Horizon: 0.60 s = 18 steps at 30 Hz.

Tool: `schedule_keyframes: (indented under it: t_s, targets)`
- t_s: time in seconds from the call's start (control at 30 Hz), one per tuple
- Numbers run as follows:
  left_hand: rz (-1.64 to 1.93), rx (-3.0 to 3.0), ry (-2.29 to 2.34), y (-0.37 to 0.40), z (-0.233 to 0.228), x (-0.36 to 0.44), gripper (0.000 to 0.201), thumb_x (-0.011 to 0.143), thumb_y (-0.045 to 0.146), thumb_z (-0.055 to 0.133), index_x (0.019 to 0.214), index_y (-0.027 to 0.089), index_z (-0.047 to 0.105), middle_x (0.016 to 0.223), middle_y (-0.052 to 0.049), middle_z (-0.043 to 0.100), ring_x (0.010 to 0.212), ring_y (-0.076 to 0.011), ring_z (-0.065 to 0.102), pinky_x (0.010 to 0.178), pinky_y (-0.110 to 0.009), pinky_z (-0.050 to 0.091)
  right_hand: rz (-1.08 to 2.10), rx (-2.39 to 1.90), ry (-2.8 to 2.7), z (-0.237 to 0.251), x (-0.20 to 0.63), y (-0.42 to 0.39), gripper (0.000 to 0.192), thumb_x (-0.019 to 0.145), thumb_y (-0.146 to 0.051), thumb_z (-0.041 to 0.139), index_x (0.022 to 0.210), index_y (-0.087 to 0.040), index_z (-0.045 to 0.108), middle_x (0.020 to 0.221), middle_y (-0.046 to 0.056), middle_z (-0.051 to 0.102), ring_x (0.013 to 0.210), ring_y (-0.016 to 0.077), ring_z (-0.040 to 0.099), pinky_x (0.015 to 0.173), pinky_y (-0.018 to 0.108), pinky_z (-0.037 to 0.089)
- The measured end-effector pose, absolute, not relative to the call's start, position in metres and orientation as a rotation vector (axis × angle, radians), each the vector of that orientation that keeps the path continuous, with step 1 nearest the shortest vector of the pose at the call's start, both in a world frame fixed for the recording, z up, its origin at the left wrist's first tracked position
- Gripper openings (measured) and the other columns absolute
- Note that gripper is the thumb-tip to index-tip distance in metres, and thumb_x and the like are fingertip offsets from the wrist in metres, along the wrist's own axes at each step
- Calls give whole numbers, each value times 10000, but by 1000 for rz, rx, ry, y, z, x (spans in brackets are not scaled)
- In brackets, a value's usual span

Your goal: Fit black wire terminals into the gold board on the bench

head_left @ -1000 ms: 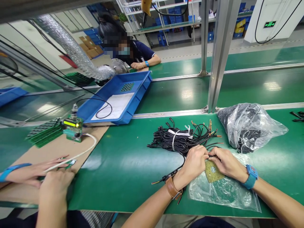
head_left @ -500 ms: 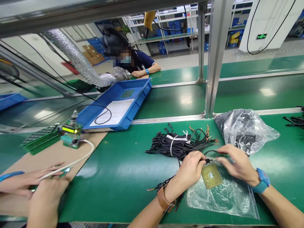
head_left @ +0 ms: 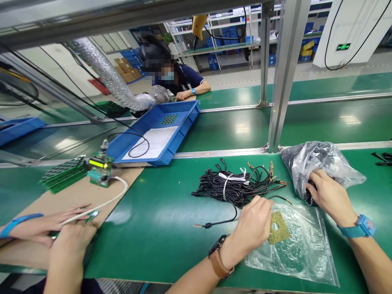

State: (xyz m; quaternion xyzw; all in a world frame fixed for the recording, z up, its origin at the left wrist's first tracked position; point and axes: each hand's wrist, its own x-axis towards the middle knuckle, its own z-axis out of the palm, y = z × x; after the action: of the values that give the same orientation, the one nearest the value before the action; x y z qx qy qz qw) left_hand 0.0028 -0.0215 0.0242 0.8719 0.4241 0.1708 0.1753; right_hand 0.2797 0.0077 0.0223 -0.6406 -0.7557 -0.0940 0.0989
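Observation:
My left hand (head_left: 256,220) is closed, its fingertips pressed together near a square yellowish sponge (head_left: 279,228) with a hole in its middle. What those fingers hold, if anything, is hidden. The sponge lies on a flat clear zip bag (head_left: 301,255). My right hand (head_left: 329,196) has its fingers curled into the mouth of a clear plastic bag (head_left: 321,157) of black parts; what they grip is mostly covered. Behind my left hand lies a tied bundle of black cables (head_left: 226,185) with bare wire ends. One cable end (head_left: 208,225) with a black piece on it points left.
At left, another person's hands (head_left: 70,234) work on cardboard beside a small lit tester board (head_left: 100,169) and stacked green circuit boards (head_left: 64,173). A blue tray (head_left: 183,130) holds paper. A metal post (head_left: 284,77) rises behind the bench. Someone sits across the line.
My right hand has left the cable end near my left hand and moved right, into the bag of black parts. The loose cables by my left wrist have shifted. The view has moved slightly.

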Motion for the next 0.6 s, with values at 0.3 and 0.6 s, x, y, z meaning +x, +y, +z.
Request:
schedule_keyframes:
  t_s: [0.3, 0.6]
  targets:
    - [399, 2659, 1317, -17, 4, 26, 422, 906, -7, 472, 1297, 149, 505, 1123, -107, 618, 996, -265, 544, 841, -404, 491, -206, -1936, -2268, 21, 271, 5, 222, 992, -171, 418, 853, -207, 587, 839, 63, 631, 695, 201, 626, 578, 310, 396]
    - [589, 2610, 1271, -13, 1, 27, 140, 960, 62, 507, 882, 170, 549, 936, -64, 599, 882, -228, 514, 756, -361, 430, -146, -1911, -2303, 23, 275, 5, 219, 973, -183, 449, 884, -204, 648, 893, 67, 617, 695, 189, 634, 581, 298, 404]
